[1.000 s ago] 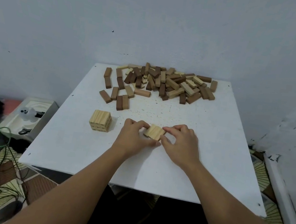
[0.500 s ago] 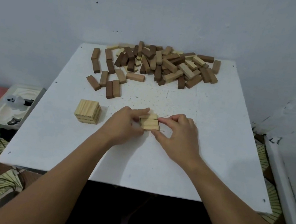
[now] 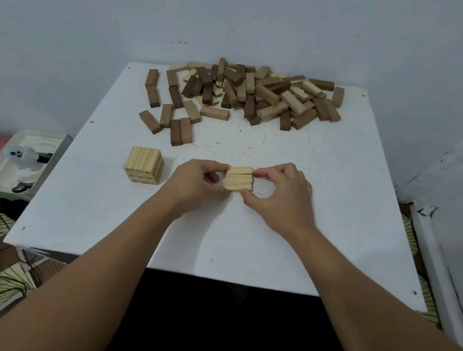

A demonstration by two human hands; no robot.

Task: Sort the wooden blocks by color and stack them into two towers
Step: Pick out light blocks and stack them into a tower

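Hands meet just right of the light tower [image 3: 143, 169] — left hand [image 3: 197, 183] and right hand [image 3: 280, 196] reach forward, fingers curled, each pinching one end of a light block bundle [image 3: 238, 179] squeezed between them. Behind the tower lies the mixed block pile [image 3: 246, 92] — on the white table [image 3: 338, 222].

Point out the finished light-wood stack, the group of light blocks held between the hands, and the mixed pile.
light-wood stack [image 3: 144, 159]: head view, top face.
held light blocks [image 3: 238, 180]: head view, top of the group.
mixed pile [image 3: 255, 94]: head view, middle of the heap.
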